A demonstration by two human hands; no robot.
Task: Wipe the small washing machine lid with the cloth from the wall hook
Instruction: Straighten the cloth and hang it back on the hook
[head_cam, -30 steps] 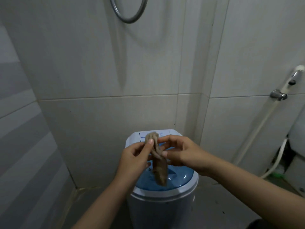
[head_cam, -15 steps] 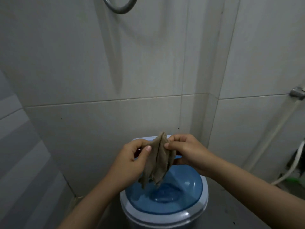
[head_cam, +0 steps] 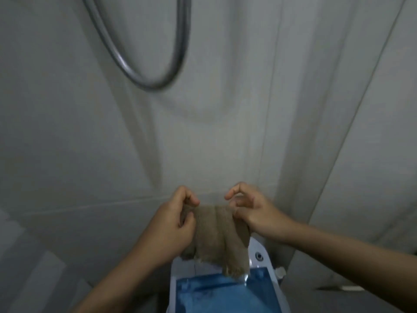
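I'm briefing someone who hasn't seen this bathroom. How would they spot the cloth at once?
Find the small washing machine with the blue lid at the bottom of the view. Just above it, the left hand and right hand stretch the cloth between them. It is the only brown, ribbed fabric against the pale tiles.

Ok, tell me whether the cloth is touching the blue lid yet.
Cannot tell. In the head view the cloth hangs from both hands, its frayed bottom edge overlapping the blue lid; no gap or contact shows plainly.
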